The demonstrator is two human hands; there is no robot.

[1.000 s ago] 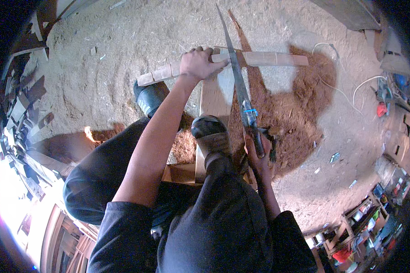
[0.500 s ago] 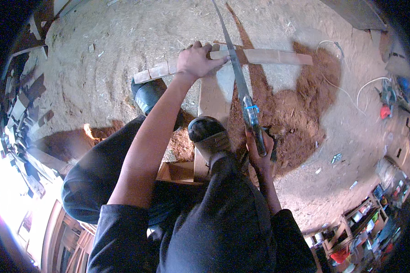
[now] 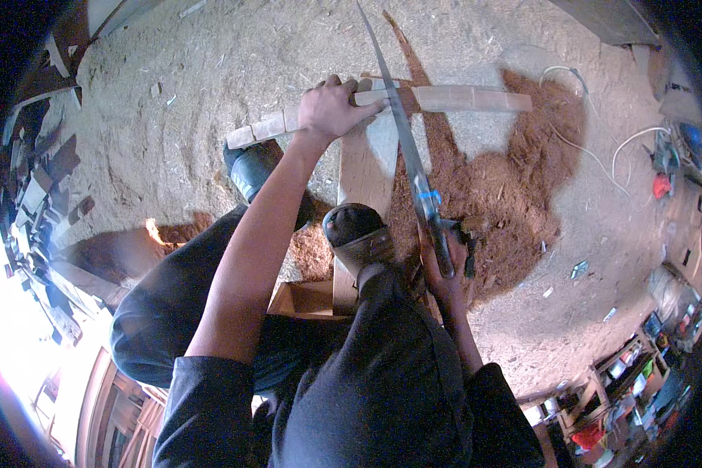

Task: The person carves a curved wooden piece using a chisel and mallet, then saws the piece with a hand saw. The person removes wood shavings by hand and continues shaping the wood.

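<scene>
Left hand (image 3: 331,109): gripping wooden slat (image 3: 444,97) flat on support board (image 3: 359,175).
Right hand (image 3: 444,269): closed round handsaw (image 3: 409,156) handle.
Progress: blade across slat (cut depth unclear); slat unsevered.

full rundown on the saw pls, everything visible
The saw is a long hand saw with a narrow, grey metal blade tapering to a point near the top edge. A blue band sits by its dark handle. The right hand grips the handle. The blade runs steeply up the picture and crosses a pale wooden strip, which the left hand presses down. Teeth are too small to make out. Reddish sawdust lies below it.
</scene>
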